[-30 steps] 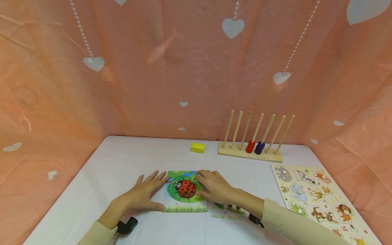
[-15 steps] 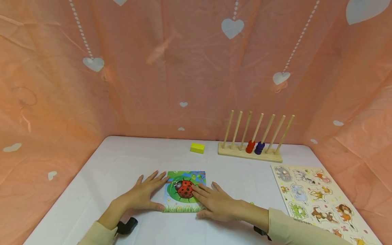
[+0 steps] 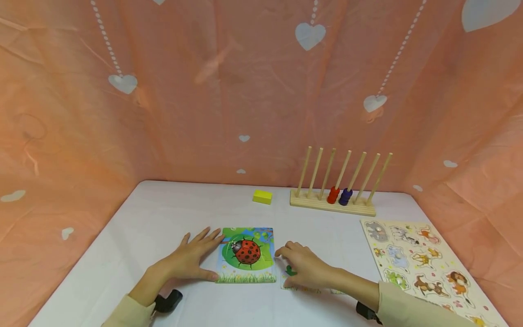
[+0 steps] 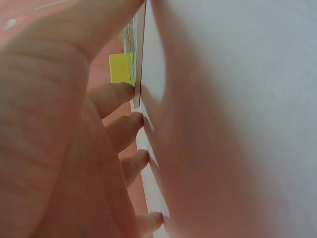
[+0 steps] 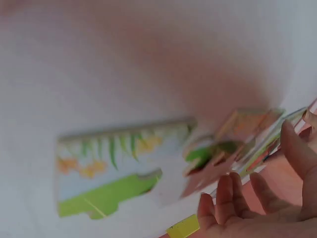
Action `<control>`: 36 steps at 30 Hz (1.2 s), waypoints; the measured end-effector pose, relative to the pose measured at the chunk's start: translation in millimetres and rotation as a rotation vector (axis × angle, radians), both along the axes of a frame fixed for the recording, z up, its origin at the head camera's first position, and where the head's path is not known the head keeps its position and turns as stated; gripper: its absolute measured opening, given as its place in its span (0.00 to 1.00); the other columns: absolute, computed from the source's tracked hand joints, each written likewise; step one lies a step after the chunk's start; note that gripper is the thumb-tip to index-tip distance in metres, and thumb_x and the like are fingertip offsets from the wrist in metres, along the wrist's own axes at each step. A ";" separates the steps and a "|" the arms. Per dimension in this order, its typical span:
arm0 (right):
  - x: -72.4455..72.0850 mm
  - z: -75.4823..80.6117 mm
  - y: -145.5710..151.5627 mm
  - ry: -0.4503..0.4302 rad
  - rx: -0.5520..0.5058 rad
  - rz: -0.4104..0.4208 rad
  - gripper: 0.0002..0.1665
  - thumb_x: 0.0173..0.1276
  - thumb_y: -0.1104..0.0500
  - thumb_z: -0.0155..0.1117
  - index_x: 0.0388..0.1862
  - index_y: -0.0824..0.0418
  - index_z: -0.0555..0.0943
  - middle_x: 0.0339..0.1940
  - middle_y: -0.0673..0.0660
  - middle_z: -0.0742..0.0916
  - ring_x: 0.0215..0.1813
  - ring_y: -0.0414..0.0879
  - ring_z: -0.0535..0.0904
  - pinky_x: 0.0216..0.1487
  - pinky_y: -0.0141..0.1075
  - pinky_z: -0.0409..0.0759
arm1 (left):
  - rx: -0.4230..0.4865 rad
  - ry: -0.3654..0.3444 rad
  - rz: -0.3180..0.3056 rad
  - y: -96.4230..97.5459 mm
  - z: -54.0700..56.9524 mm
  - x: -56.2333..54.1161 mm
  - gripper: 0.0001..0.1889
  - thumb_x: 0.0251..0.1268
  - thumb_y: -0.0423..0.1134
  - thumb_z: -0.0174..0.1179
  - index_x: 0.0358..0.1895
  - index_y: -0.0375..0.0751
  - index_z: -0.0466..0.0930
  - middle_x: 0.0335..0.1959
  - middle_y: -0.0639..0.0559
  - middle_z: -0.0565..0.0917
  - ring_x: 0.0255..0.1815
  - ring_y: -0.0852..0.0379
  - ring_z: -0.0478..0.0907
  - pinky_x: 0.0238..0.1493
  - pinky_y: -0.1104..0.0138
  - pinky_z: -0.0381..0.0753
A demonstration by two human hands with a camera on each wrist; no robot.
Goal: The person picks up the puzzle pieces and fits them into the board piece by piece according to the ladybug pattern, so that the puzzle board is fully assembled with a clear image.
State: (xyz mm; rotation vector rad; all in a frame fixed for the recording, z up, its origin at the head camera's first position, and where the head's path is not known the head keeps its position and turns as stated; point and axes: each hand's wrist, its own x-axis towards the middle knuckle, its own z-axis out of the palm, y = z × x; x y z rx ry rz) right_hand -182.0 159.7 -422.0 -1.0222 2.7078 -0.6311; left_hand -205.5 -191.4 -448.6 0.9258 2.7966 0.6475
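White table (image 3: pixel 184 204) lies beneath the square ladybird puzzle (image 3: pixel 246 254), which sits between the hands. The left hand (image 3: pixel 185 259), fingers spread, touches its left edge; the right hand (image 3: pixel 308 267) curves over loose pieces (image 3: pixel 291 270) just beside its right edge, and whether it grips one I cannot tell. The right wrist view bares a blurred flowered piece (image 5: pixel 109 167), mostly hidden in the head view.

The left grip (image 3: pixel 189 260) lies splayed while the right grip (image 3: pixel 307 266) curves loosely.
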 end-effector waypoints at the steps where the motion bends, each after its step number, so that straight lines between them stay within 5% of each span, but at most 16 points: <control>1: 1.0 -0.8 0.5 -0.007 -0.014 -0.008 0.35 0.52 0.56 0.81 0.58 0.62 0.77 0.44 0.49 0.78 0.43 0.40 0.69 0.43 0.36 0.68 | 0.000 0.001 0.002 0.0 0.1 0.2 0.55 0.48 0.69 0.69 0.76 0.39 0.62 0.78 0.39 0.58 0.78 0.31 0.47 0.63 0.23 0.39; 12: 6.5 -3.6 2.0 0.019 -0.015 -0.065 0.33 0.49 0.60 0.82 0.54 0.60 0.78 0.36 0.46 0.76 0.40 0.40 0.69 0.41 0.37 0.67 | 0.002 0.001 -0.004 -0.2 0.8 0.4 0.55 0.49 0.69 0.68 0.76 0.39 0.61 0.78 0.39 0.57 0.78 0.31 0.47 0.63 0.23 0.39; 36: 8.0 -6.7 3.6 -0.035 -0.037 -0.064 0.32 0.45 0.59 0.84 0.49 0.58 0.79 0.37 0.46 0.76 0.41 0.40 0.68 0.42 0.37 0.66 | -0.011 0.007 -0.004 -0.2 -2.4 -1.2 0.55 0.48 0.69 0.69 0.76 0.39 0.62 0.78 0.39 0.58 0.78 0.31 0.47 0.63 0.23 0.39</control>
